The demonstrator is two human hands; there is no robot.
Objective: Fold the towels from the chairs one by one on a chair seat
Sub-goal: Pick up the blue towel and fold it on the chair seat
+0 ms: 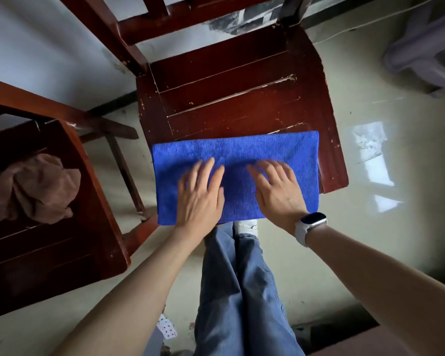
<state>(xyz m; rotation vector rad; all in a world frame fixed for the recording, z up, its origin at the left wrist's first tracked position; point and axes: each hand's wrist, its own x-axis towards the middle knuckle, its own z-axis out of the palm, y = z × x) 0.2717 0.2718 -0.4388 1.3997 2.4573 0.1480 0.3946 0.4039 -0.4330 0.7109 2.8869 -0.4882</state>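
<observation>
Hands, left (199,199) and right (278,194), fingers flat on fuzzy blue rectangular towel (237,152); scuffed wooden chair seat (229,93) beneath

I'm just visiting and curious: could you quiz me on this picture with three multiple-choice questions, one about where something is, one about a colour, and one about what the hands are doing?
1. Where does the crumpled brown towel lie?
A. On the floor
B. On the seat of the chair at the left
C. Over a chair back

2. What colour is the towel under the hands?
A. Blue
B. Green
C. White

3. How do the two hands meet that towel?
A. Both pinch its corners
B. Both lie flat on it with straight fingers
C. Neither touches it

Answers:
1 B: the brown towel sits bunched on the left chair seat.
2 A: the blue towel lies folded at the front edge of the middle chair.
3 B: the left hand and right hand rest on it, fingers spread and straight.
</observation>
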